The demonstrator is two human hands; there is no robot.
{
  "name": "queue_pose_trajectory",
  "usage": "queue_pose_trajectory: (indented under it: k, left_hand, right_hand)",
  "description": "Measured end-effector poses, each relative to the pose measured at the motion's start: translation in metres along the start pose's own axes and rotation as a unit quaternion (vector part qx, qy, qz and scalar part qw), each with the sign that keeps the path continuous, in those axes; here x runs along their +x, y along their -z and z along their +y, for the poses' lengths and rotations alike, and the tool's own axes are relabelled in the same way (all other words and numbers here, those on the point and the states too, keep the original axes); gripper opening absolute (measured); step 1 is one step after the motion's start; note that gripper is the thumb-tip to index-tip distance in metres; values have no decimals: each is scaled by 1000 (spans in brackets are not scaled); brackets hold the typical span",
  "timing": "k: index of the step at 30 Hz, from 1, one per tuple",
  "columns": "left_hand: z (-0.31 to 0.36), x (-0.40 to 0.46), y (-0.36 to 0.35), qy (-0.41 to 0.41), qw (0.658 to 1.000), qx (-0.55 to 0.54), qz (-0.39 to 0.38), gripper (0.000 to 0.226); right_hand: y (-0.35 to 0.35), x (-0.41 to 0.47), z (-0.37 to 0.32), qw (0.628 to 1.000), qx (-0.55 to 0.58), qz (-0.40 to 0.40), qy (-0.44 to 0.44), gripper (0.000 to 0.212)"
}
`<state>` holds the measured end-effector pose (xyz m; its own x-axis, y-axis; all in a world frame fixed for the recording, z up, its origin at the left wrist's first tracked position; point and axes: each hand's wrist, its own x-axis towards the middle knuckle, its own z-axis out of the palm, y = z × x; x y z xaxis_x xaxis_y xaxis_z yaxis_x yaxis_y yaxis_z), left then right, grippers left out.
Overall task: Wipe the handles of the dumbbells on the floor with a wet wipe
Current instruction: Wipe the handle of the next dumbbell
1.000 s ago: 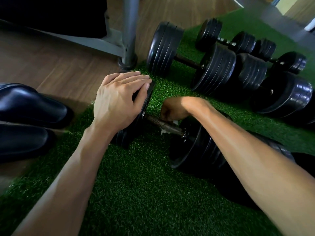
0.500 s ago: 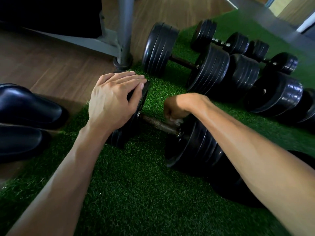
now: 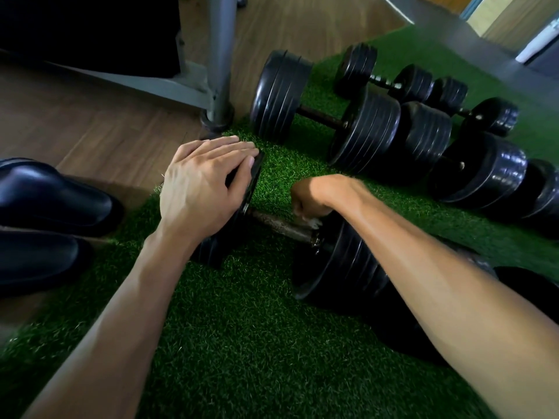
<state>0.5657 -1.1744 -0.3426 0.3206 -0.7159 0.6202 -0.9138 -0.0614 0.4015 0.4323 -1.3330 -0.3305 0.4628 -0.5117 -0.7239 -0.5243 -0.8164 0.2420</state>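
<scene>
1. The handle (image 3: 281,223) of the near dumbbell (image 3: 341,261) lies on the turf (image 3: 242,343), between two stacks of black plates. Its long axis runs from the upper left to the lower right of the head view.
2. A white wipe (image 3: 313,221) shows only as a small piece under the right hand (image 3: 308,199), at the right end of the handle, just beside the inner plate and the collar.
3. The right hand is curled into a fist round the wipe and the bar. This grip is closed on the wipe, and it sits on top of the handle.
4. The left hand (image 3: 201,189) rests flat, fingers straight, on the left plates (image 3: 239,201), so it seems to steady the dumbbell against rolling.
5. The bare part of the handle stretches from the right hand toward the left hand. In my judgement the next stroke must go along this axis, to the left, and the right hand is the one to do it.
6. Farther away, more dumbbells (image 3: 348,116) lie on the turf. A grey post (image 3: 220,55) stands on the wood floor (image 3: 90,125), and black shoes (image 3: 54,201) are at the left.
</scene>
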Motion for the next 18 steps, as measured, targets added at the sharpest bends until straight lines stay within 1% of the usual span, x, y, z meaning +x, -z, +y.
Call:
queue_pose_trajectory:
  k: [3, 6, 10, 13, 15, 18]
  left_hand:
    - [0, 1, 1, -3, 1000, 0, -3, 30]
    - [1, 1, 1, -4, 1000, -7, -1, 29]
    - [1, 0, 2, -4, 1000, -7, 4, 29]
    - [1, 1, 1, -2, 1000, -10, 2, 29]
    - [1, 1, 1, -5, 1000, -11, 2, 29]
    - [-1, 1, 0, -6, 1000, -7, 4, 30]
  right_hand:
    - [1, -8, -13, 999, 45, -10, 24, 35]
    - [7, -14, -8, 992, 112, -24, 45, 37]
    - [12, -4, -16, 979, 187, 50, 62, 31]
    - [16, -2, -26, 971, 213, 56, 90, 30]
    - [15, -1, -24, 963, 246, 72, 88, 28]
    - [17, -2, -27, 953, 268, 124, 67, 18]
